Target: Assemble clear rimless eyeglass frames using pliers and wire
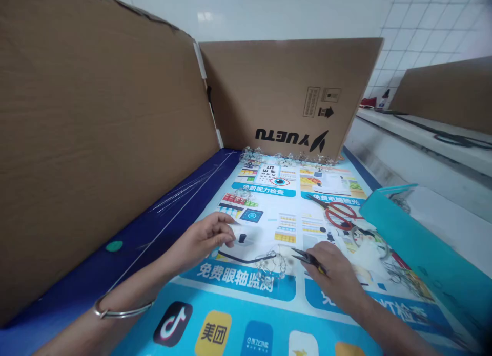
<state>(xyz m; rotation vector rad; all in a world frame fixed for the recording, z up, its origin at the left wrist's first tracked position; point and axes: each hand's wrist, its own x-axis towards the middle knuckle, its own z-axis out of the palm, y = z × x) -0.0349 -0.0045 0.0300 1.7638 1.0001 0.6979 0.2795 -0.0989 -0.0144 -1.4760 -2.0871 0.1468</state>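
My left hand (209,235) hovers low over the printed poster mat (269,315), fingers curled in a pinch; what they grip is too small to make out. My right hand (332,271) is closed on small needle-nose pliers (305,257), whose tips point left toward a little heap of clear beaded pieces (271,264) lying between my hands. A thin dark cord (246,258) curves on the mat just left of the heap. A metal bangle (123,310) sits on my left wrist.
Brown cardboard walls (96,130) stand at the left and back. Red-handled scissors (338,215) lie on the mat at the right, beside a teal bag (423,248) and a metal ring. More clear beads (284,159) line the back wall's foot.
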